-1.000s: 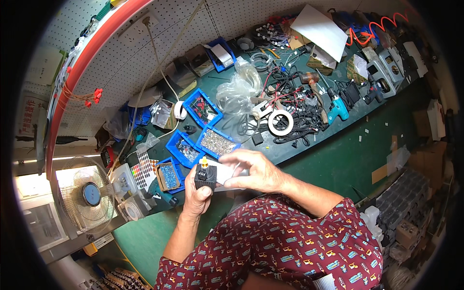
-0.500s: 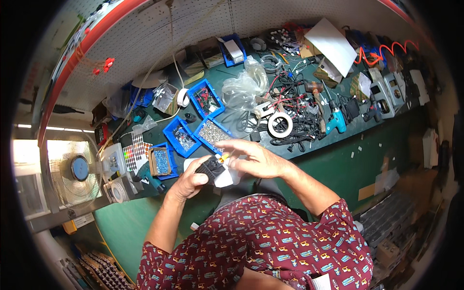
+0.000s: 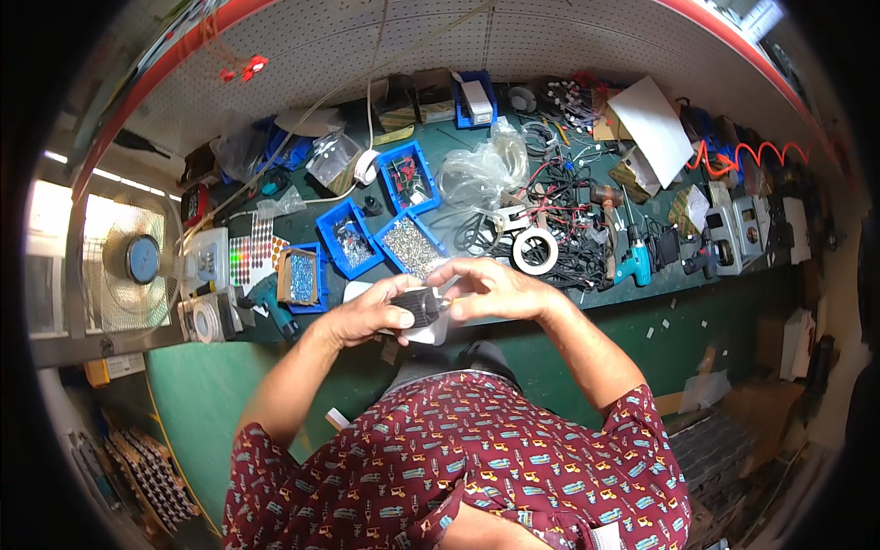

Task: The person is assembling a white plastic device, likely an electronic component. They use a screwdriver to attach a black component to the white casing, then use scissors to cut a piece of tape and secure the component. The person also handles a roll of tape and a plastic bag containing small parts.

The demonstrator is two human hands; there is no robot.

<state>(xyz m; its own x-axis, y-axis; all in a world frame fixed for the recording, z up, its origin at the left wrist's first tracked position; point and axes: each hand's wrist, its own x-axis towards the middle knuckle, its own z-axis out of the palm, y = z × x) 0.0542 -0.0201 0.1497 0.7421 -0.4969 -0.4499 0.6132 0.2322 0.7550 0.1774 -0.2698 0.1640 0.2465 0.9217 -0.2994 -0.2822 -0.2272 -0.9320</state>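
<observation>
Block, black, ribbed, in left fingers, right fingers at one end

Left hand and right hand close together before the torso.
Left fingers curled in a grip, thumb laid across; right index finger arched, thumb pointing inward beneath it. Bare forearms angle inward.
</observation>
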